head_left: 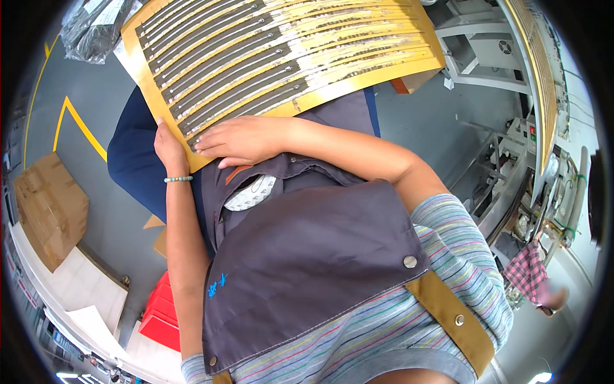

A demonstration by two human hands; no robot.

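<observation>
A large yellow sheet (377, 82) with rows of dark strips and thin white lines lies tilted across my lap. My left hand (170, 148) grips its near left edge, the fingers partly hidden beneath it; a beaded bracelet circles that wrist. My right hand (246, 137) rests over the sheet's near corner. Its fingers stretch left with the tips on the ends of the strips, and the thumb lies apart, lower down. Nothing shows in the right hand. Below the hands, a white patterned item (252, 195) pokes out of my dark apron (307, 243).
Cardboard boxes (51, 208) and a red bin (161, 313) stand at left. Black plastic wrapping (96, 32) lies at the far left. Metal frames (486, 48) and a tall yellow-edged panel (534, 77) rise at right. Another person in a checked shirt (527, 272) is at far right.
</observation>
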